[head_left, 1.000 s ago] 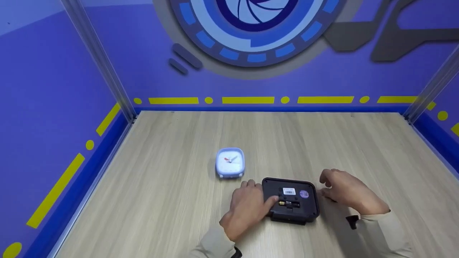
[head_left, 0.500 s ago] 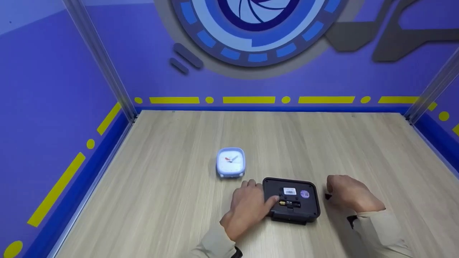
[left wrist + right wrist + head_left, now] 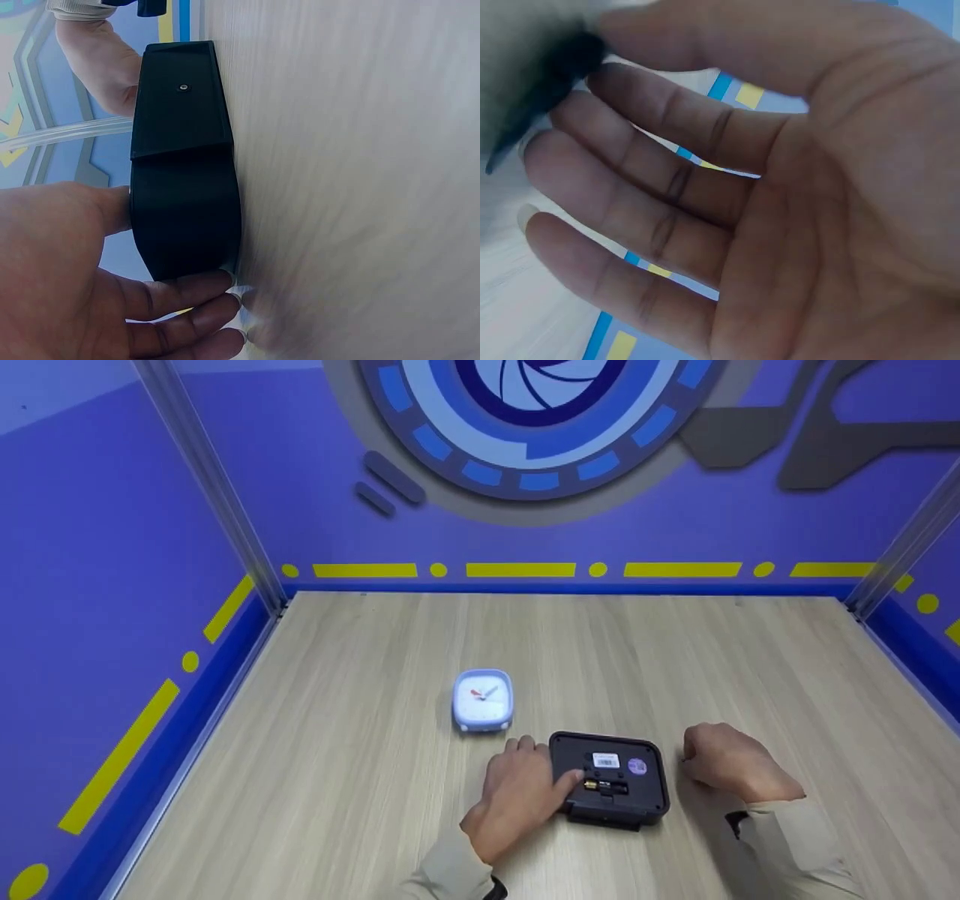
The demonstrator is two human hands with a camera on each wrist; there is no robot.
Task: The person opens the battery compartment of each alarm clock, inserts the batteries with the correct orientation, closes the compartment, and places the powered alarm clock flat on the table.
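Observation:
A black rectangular device [image 3: 574,754] lies with its back up, a white barcode label and a round purple sticker on it. In its open slot sits a black-and-gold battery [image 3: 602,786]. My left hand [image 3: 516,795] grips the device's left side, thumb on the back; the left wrist view shows its fingertips low along the side wall, down by the table. Right of the device, my right hand [image 3: 739,765] pinches a small thin dark piece [image 3: 547,82] between thumb and fingertips. That piece is blurred in the right wrist view and mostly hidden in the head view.
A small light-blue alarm clock [image 3: 482,701] stands behind the left hand on the wood-grain table [image 3: 360,750]. Blue-purple panels [image 3: 525,540] with yellow marks rise along the back and both sides, joined by metal posts at the corners.
My right hand has shifted slightly right, away from the device, and its fingers have drawn in around the small dark piece. The left hand, the device and the alarm clock stay put.

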